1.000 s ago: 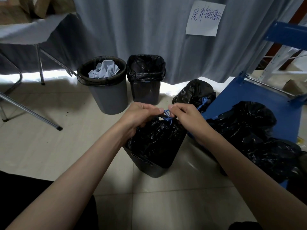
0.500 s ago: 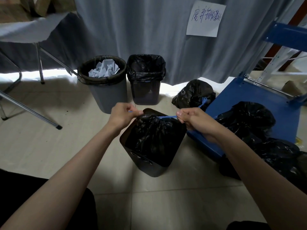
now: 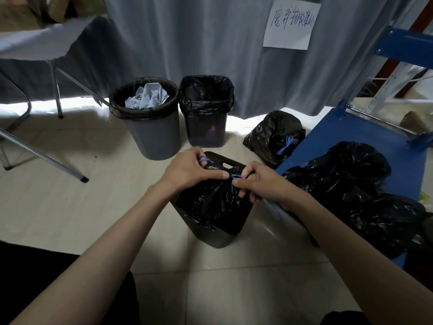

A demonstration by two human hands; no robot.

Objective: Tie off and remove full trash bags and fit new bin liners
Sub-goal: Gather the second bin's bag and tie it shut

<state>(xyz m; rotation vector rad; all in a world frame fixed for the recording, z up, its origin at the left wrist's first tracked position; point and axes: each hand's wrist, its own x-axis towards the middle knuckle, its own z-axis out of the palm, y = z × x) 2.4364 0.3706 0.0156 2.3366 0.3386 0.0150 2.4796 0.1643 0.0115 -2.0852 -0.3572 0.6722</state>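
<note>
I have both hands over the near bin (image 3: pixel 218 235), a dark square one standing on the tiled floor (image 3: pixel 77 207) in the middle of my view, tilted a little toward me. Its black bag (image 3: pixel 210 202) is gathered to a neck at the top, still sitting inside the bin. My left hand (image 3: pixel 189 172) is at the far left of that neck, fingers curled, with a loop of the blue drawstring (image 3: pixel 235 176) round one finger and the thumb pressed toward the knot. My right hand (image 3: pixel 262 184) is just right of it, fingers curled and pinching the string and the bunched plastic at the neck. The two hands nearly touch. Farther off, by the grey curtain (image 3: pixel 210 43), stand two more bins side by side: a round grey one (image 3: pixel 152 137) on the left, lined in black and holding crumpled white paper (image 3: pixel 147 96), and a square one (image 3: pixel 207 127) on the right with a black liner folded over its rim. To the right, a tied bag (image 3: pixel 274 134) with blue string lies on the floor beside a blue cart (image 3: pixel 365 139), and more black bags (image 3: pixel 351 179) are piled on the cart. A handwritten paper sign (image 3: pixel 290 23) is fixed to the curtain, and a folding table's leg (image 3: pixel 44 156) crosses the far left.
</note>
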